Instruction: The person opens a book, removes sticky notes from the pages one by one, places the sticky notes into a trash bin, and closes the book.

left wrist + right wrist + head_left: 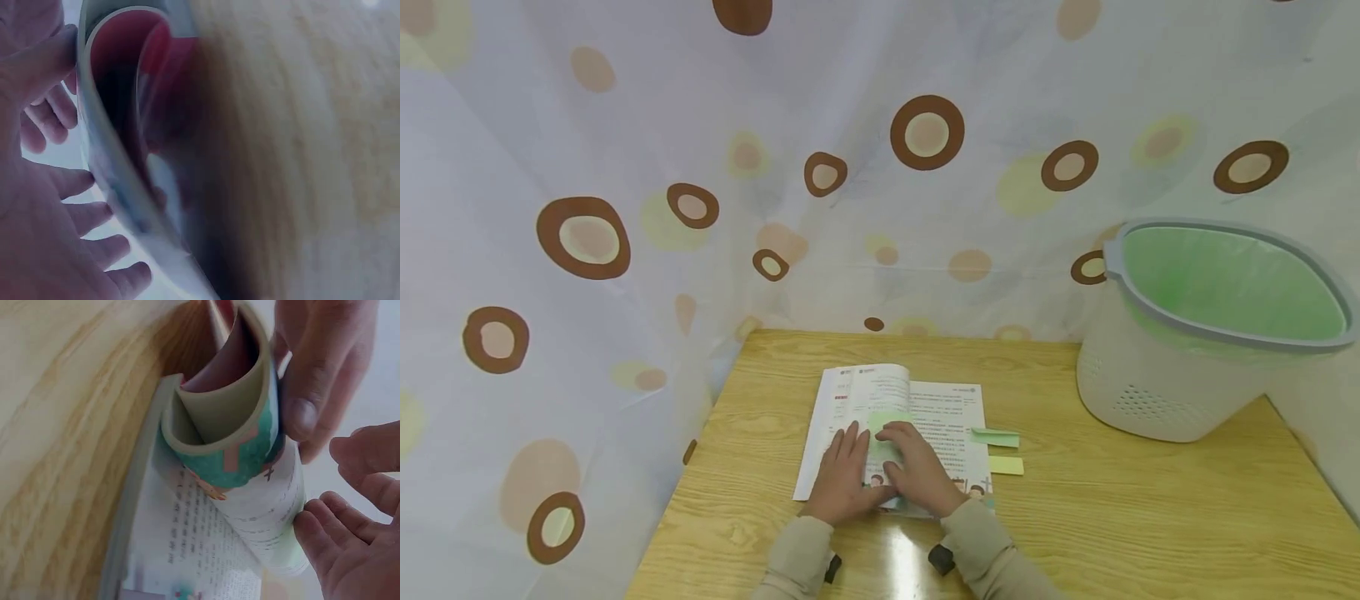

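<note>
An open book point(951, 408) lies on the wooden table, its left-hand pages curling up in a roll toward the middle. Pale green sticky note point(891, 425) is on the curled page. My left hand point(842, 483) rests on the pages with its fingers extended and its thumb across the lower edge. Over the curl, my right hand point(921, 471) touches the page beside the note, fingers slightly bent. In the right wrist view, the rolled pages point(250, 500) show a teal picture at their end, with the left thumb on them and right fingertips point(312, 537) against the printed side.
Green tab point(997, 437) and yellow tab point(1006, 465) stick out of the book's right edge. A white basket point(1150, 375) with a grey rim and green lining stands at the right back. Behind the table point(1075, 517) hangs a dotted curtain point(850, 100), also along the left side.
</note>
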Demonstrator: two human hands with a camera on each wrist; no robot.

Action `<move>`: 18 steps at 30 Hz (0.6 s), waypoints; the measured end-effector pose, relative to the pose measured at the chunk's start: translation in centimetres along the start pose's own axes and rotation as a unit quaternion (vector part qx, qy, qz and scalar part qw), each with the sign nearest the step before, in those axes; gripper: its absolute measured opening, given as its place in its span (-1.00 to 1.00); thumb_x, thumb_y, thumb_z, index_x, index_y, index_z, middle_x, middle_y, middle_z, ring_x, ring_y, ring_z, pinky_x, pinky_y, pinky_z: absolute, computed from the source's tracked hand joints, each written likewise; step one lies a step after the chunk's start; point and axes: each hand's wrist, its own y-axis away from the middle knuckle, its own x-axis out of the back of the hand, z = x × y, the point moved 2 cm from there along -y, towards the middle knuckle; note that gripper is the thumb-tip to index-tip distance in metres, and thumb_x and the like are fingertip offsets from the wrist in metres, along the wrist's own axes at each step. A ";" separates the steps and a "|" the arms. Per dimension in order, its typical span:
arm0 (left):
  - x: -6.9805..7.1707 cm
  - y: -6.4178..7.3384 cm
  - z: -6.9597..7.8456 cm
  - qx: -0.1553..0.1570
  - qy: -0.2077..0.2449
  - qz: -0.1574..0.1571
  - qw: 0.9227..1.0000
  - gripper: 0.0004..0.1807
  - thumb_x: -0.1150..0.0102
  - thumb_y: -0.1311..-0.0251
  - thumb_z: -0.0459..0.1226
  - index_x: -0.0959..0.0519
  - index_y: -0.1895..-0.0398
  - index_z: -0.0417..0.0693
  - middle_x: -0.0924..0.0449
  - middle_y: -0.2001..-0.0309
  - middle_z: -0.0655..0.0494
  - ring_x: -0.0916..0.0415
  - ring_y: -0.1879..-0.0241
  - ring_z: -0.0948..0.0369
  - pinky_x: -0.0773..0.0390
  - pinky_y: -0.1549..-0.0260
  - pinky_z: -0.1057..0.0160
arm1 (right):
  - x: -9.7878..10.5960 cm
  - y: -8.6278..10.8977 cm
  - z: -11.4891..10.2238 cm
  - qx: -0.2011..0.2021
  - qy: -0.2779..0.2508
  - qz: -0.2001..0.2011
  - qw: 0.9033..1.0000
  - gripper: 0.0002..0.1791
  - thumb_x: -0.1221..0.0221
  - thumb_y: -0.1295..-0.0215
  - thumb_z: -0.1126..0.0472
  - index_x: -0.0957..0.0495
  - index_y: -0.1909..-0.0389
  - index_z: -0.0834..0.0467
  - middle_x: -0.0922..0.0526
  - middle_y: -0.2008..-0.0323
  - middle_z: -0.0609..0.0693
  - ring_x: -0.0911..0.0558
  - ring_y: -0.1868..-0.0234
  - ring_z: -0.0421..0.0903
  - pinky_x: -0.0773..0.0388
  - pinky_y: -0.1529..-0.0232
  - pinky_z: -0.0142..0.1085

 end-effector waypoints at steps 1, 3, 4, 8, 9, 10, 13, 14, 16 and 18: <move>-0.1 0.1 -0.1 0.013 -0.005 -0.009 1.000 0.01 -0.21 -0.11 0.18 -0.18 -0.48 -0.27 -0.05 -0.54 -0.31 0.03 -0.53 -0.30 -0.16 -0.44 -0.31 | -0.1 0.1 0.0 0.000 -0.004 -0.001 1.000 -0.58 -0.20 -0.14 0.45 -0.56 -0.08 0.29 -0.51 -0.22 0.20 -0.51 -0.29 0.16 -0.44 -0.34 0.08; -0.3 0.3 -0.2 0.035 -0.005 -0.021 0.999 0.08 -0.24 -0.09 0.22 -0.14 -0.50 -0.29 -0.02 -0.55 -0.30 0.06 -0.54 -0.28 -0.13 -0.46 -0.29 | -0.3 0.2 0.1 0.003 -0.001 -0.001 1.000 -0.59 -0.22 -0.14 0.45 -0.56 -0.07 0.29 -0.49 -0.23 0.22 -0.50 -0.29 0.18 -0.44 -0.33 0.10; -0.3 0.4 -0.2 0.042 -0.004 -0.024 0.999 0.08 -0.24 -0.10 0.22 -0.12 -0.51 -0.29 -0.01 -0.56 -0.29 0.06 -0.55 -0.27 -0.12 -0.47 -0.28 | -0.4 0.3 0.2 0.003 -0.001 -0.001 1.000 -0.59 -0.23 -0.14 0.45 -0.56 -0.07 0.28 -0.49 -0.23 0.23 -0.49 -0.30 0.18 -0.43 -0.34 0.10; -0.1 0.4 -0.6 0.041 -0.018 -0.023 0.999 0.06 -0.25 -0.14 0.09 -0.05 -0.51 -0.39 0.05 -0.56 -0.32 0.08 -0.55 -0.26 -0.11 -0.49 -0.24 | -0.8 0.6 0.4 0.009 0.012 0.006 1.000 -0.57 -0.26 -0.12 0.41 -0.55 -0.07 0.28 -0.47 -0.24 0.27 -0.45 -0.30 0.23 -0.42 -0.34 0.13; -0.1 0.3 -0.7 0.035 -0.025 -0.021 0.999 0.04 -0.26 -0.15 0.04 -0.03 -0.51 -0.41 0.06 -0.56 -0.34 0.08 -0.55 -0.27 -0.12 -0.49 -0.24 | -0.8 0.7 0.5 0.010 0.017 0.006 1.000 -0.56 -0.27 -0.12 0.40 -0.54 -0.09 0.28 -0.47 -0.24 0.27 -0.45 -0.30 0.24 -0.42 -0.33 0.13; 0.0 0.3 -0.7 0.029 -0.030 -0.021 0.999 0.01 -0.26 -0.16 -0.03 -0.02 -0.51 -0.41 0.08 -0.56 -0.34 0.09 -0.55 -0.27 -0.11 -0.50 -0.22 | -0.9 0.8 0.6 0.010 0.019 0.006 1.000 -0.54 -0.27 -0.13 0.39 -0.52 -0.10 0.29 -0.46 -0.24 0.28 -0.45 -0.30 0.25 -0.42 -0.32 0.14; 0.2 0.4 -1.0 0.007 -0.029 -0.017 0.999 -0.06 -0.27 -0.14 -0.24 -0.04 -0.52 -0.35 0.12 -0.57 -0.33 0.09 -0.55 -0.28 -0.15 -0.49 -0.20 | -1.1 1.1 0.6 0.017 0.026 -0.006 1.000 -0.50 -0.27 -0.14 0.38 -0.47 -0.15 0.32 -0.42 -0.25 0.32 -0.44 -0.29 0.28 -0.45 -0.29 0.15; 0.2 0.4 -1.1 -0.001 -0.026 -0.018 0.999 -0.09 -0.25 -0.11 -0.32 -0.06 -0.52 -0.32 0.13 -0.58 -0.32 0.07 -0.54 -0.28 -0.21 -0.47 -0.19 | -1.1 1.2 0.6 0.016 0.026 -0.014 0.999 -0.50 -0.27 -0.16 0.37 -0.46 -0.16 0.32 -0.40 -0.27 0.33 -0.44 -0.30 0.28 -0.46 -0.29 0.15; 0.1 0.4 -1.2 -0.008 -0.014 -0.028 0.999 -0.10 -0.17 -0.02 -0.44 -0.11 -0.53 -0.23 0.14 -0.58 -0.29 0.05 -0.54 -0.27 -0.30 -0.41 -0.20 | -1.3 1.5 0.7 0.012 0.021 -0.034 0.999 -0.49 -0.25 -0.20 0.36 -0.43 -0.19 0.32 -0.35 -0.32 0.34 -0.43 -0.33 0.28 -0.47 -0.29 0.14; -0.1 0.4 -1.3 -0.006 0.004 -0.041 0.999 -0.05 -0.08 0.11 -0.50 -0.15 -0.53 -0.15 0.12 -0.58 -0.26 0.03 -0.53 -0.26 -0.40 -0.33 -0.24 | -1.3 1.6 0.8 0.007 0.017 -0.050 0.999 -0.48 -0.24 -0.24 0.34 -0.40 -0.23 0.31 -0.31 -0.36 0.34 -0.42 -0.35 0.28 -0.48 -0.29 0.12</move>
